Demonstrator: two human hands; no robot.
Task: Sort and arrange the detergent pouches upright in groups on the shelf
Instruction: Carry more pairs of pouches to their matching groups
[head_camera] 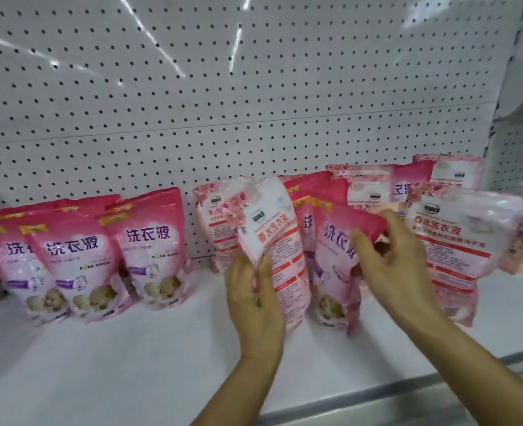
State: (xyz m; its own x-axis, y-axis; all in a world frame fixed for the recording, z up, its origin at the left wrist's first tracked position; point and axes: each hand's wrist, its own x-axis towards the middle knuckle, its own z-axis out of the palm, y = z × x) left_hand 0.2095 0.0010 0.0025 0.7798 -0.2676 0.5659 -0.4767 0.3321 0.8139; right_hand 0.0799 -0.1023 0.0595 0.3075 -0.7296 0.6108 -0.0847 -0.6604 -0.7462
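left hand [255, 298] grips a floppy pale floral pouch [280, 241] mid-shelf [131, 348], seemingly to steady it upright, while right hand [390, 262] pinches a dark pink pouch [335, 256] top, likely to move it toward the sorted pink group [79, 256] at left.

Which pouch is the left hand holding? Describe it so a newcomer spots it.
On the white shelf, look centre, right of the three upright dark pink pouches. The left hand grips a pale floral pink-and-white plastic pouch; unlike its neighbours, its top folds forward.
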